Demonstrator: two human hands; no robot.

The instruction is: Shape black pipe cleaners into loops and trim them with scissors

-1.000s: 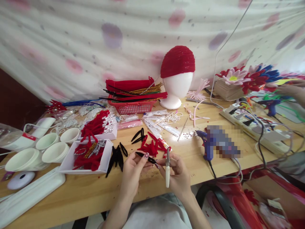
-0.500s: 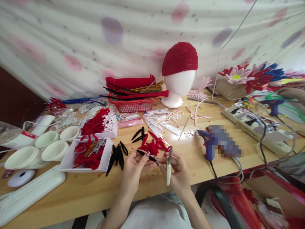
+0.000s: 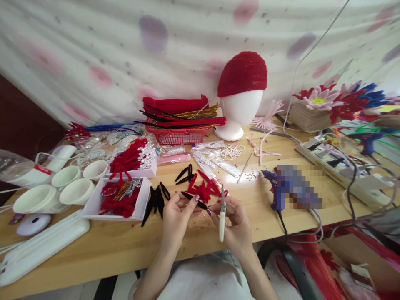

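Since a second ago the hands have barely shifted; only the view has drifted a little, so everything sits slightly further right. The left hand (image 3: 176, 214) pinches a black leaf-shaped piece (image 3: 193, 200) just above the worktop (image 3: 125, 246), and the right hand (image 3: 234, 221) is closed around white-handled scissors (image 3: 222, 214) held upright, fingertips meeting the piece's end. Several black pieces (image 3: 155, 202) and red pieces (image 3: 203, 189) already lie finished, it seems, beside the white tray (image 3: 93, 208); this one looks mid-trim.
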